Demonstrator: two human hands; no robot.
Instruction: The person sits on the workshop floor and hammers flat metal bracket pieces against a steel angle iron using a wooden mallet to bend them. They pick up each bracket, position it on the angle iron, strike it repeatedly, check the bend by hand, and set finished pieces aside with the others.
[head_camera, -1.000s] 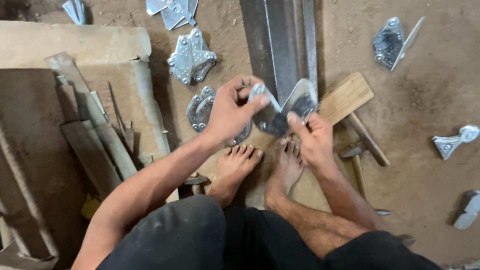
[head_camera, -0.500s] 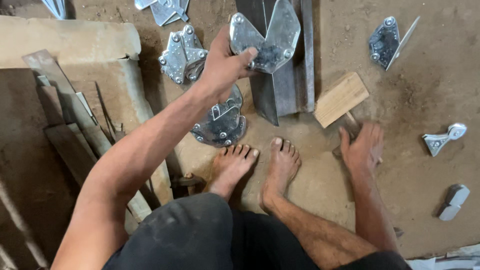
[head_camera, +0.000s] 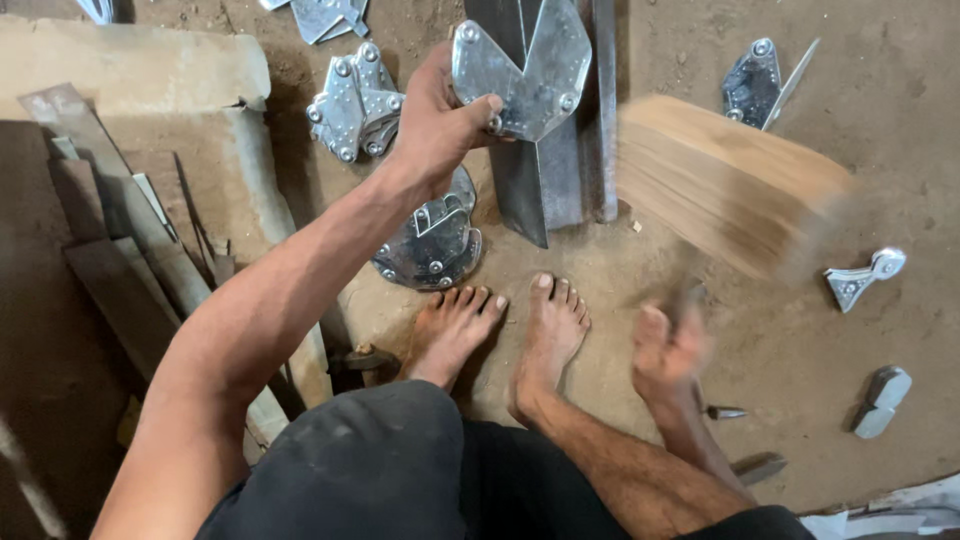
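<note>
I see a dirt floor (head_camera: 700, 50) with a pale slab (head_camera: 130, 70) at the upper left and dark steel bars (head_camera: 560, 170) running away from me in the middle. The mallet (head_camera: 725, 185) is the biggest thing in play: its pale wooden head is smeared with motion blur, long axis running from upper left down to lower right, and it hangs to the right of the bars, above the right hand and apart from the plate.

The plate (head_camera: 525, 75) is up over the top of the bars, to the upper left of the mallet head. The left hand (head_camera: 435, 125) has it pinched, thumb across the lower edge and fingers behind, closed firmly on the metal. That hand is the one on the plate; the right is well apart from it. The plate is bright, galvanised-looking sheet, a broad V or chevron shape with a notch at the top and round rivet heads at the corners.

The right hand (head_camera: 670, 350) is low, just right of the bare feet (head_camera: 500, 325), blurred and curled as if round the mallet handle, though I cannot tell how tightly, as the handle itself is lost in the blur.

Smaller items: similar riveted plates lie stacked beside the slab (head_camera: 355, 100), by the left foot (head_camera: 435, 245) and at the upper right (head_camera: 755, 80); a small bracket (head_camera: 865, 275) sits at the right.
</note>
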